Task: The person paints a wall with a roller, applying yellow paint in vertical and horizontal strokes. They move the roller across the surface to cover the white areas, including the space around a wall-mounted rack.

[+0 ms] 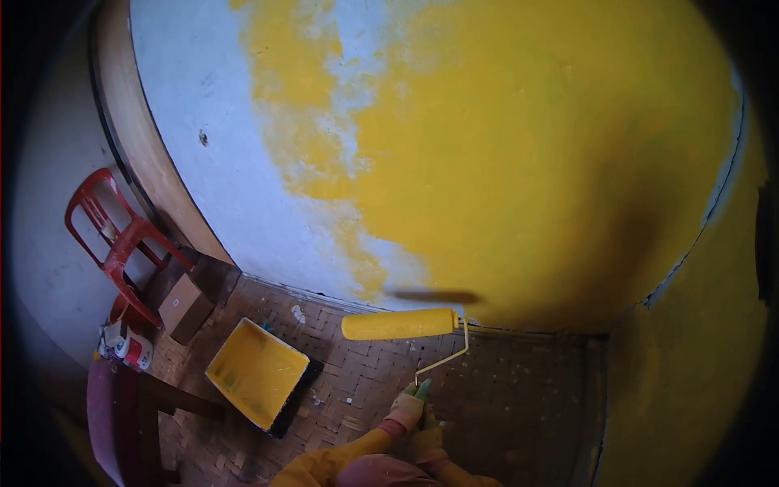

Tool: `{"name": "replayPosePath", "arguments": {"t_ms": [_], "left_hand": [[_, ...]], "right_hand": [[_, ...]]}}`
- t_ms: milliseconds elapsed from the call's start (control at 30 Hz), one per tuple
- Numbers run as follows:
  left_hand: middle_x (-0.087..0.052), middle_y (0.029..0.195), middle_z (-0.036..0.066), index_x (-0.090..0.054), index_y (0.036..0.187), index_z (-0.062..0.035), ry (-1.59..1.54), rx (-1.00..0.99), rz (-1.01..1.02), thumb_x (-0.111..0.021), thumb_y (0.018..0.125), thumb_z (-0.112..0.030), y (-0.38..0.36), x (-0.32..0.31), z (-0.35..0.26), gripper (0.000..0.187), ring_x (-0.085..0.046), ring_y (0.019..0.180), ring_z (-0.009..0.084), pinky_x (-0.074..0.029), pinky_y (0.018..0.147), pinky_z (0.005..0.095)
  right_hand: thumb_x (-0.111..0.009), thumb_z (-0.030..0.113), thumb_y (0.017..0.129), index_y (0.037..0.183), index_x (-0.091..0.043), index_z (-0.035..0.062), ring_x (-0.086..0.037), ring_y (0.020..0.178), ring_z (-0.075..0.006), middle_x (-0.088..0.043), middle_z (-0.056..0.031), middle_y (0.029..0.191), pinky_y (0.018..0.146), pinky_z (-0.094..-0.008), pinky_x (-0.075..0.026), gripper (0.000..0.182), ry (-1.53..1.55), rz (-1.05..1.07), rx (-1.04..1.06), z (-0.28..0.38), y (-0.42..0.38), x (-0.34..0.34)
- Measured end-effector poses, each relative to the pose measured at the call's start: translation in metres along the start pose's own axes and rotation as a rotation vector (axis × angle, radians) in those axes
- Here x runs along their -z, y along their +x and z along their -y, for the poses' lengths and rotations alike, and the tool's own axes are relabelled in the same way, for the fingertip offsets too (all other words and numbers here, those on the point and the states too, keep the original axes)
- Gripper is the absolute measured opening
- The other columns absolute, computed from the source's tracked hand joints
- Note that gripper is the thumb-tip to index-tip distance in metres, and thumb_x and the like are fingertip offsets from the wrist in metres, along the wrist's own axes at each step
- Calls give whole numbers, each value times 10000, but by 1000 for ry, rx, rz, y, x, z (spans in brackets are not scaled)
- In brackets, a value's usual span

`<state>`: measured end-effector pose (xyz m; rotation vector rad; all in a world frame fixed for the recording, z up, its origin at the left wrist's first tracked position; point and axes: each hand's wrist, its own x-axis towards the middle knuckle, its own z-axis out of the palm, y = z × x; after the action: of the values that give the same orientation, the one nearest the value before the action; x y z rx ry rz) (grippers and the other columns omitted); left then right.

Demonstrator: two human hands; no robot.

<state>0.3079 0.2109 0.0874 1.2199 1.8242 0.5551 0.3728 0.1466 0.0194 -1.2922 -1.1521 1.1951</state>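
A paint roller with a yellow sleeve is held out in front, its wire frame bending down to the handle. My left hand, in a pale glove, is wrapped round the green handle. Close below and to the right, my right hand, also gloved, is closed near the lower part of the handle. The roller sleeve is near the foot of a wall partly covered in yellow paint, with pale blue patches at its left. A tray of yellow paint lies on the floor to the left.
At the left stand a red plastic chair, a cardboard box and a white paint container. A dark reddish piece of furniture is at the lower left. The woven floor has paint spots. A crack runs down the right wall corner.
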Motion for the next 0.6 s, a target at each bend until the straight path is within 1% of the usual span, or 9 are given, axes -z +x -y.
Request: {"name": "replayPosePath", "arguments": {"t_ms": [67, 100, 167, 300, 367, 400, 467, 500, 600], "left_hand": [[-550, 888, 192, -523, 955, -108, -4, -20, 12, -401, 809, -453, 6, -9, 8, 395, -502, 888, 346, -393, 751, 397], [-550, 888, 192, -523, 955, -108, -3, -15, 23, -401, 809, -453, 8, -13, 9, 395, -502, 888, 346, -393, 751, 397], [-558, 848, 170, -531, 941, -108, 34, -145, -24, -434, 807, -412, 12, -20, 10, 346, -522, 835, 324, -411, 697, 383], [-553, 873, 170, -529, 961, -107, 2, -255, 18, -429, 814, -378, 36, -38, 22, 324, -518, 861, 309, -411, 702, 389], [-551, 847, 187, -533, 933, -86, 101, -286, -17, -408, 821, -375, 56, -47, 31, 334, -515, 843, 334, -408, 711, 400], [-551, 847, 187, -533, 933, -86, 103, -288, -10, -408, 821, -375, 65, -49, 37, 334, -515, 843, 334, -408, 711, 400], [-547, 840, 183, -516, 966, -90, 291, -455, -28, -427, 815, -295, 79, -42, 29, 270, -513, 824, 353, -408, 706, 414], [-547, 840, 183, -516, 966, -90, 290, -450, -15, -427, 815, -295, 81, -38, 23, 270, -513, 824, 353, -408, 706, 414], [-546, 841, 153, -483, 1029, -101, 241, -352, 95, -456, 786, -186, 80, -21, -8, 258, -526, 803, 338, -415, 688, 411]], "right_hand": [[-547, 221, 767, 1165, -394, 94, -546, 909, -257, -546, -131, 1011, 720, -330, -429, 445, -272, 27, -185, 53, -5, 4], [-547, 221, 767, 1165, -394, 94, -546, 909, -257, -546, -131, 1011, 720, -330, -429, 445, -275, 22, -196, 37, -3, 1], [-544, 240, 767, 1167, -382, 69, -540, 914, -268, -539, -132, 1026, 742, -330, -422, 465, 11, -65, 51, 1, 4, -5], [-555, 252, 753, 1154, -385, 57, -537, 905, -292, -534, -150, 1029, 743, -340, -422, 478, -79, -71, 18, -19, 16, 4], [-550, 224, 755, 1136, -398, 57, -541, 896, -288, -533, -144, 1031, 738, -338, -424, 443, -324, -84, -126, -40, 23, 0], [-550, 224, 755, 1136, -398, 57, -541, 896, -288, -533, -144, 1031, 738, -338, -424, 443, -324, -90, -129, -51, 29, -4], [-548, 205, 750, 1133, -398, 73, -538, 901, -291, -537, -143, 1022, 724, -343, -428, 433, -395, -110, -34, -50, 41, -12], [-548, 205, 750, 1133, -398, 73, -538, 901, -291, -537, -143, 1022, 724, -343, -428, 433, -399, -114, -47, -52, 45, -15], [-546, 213, 744, 1141, -390, 93, -536, 898, -295, -545, -140, 1002, 704, -357, -432, 443, -402, -149, 2, -43, 57, -23]]}}
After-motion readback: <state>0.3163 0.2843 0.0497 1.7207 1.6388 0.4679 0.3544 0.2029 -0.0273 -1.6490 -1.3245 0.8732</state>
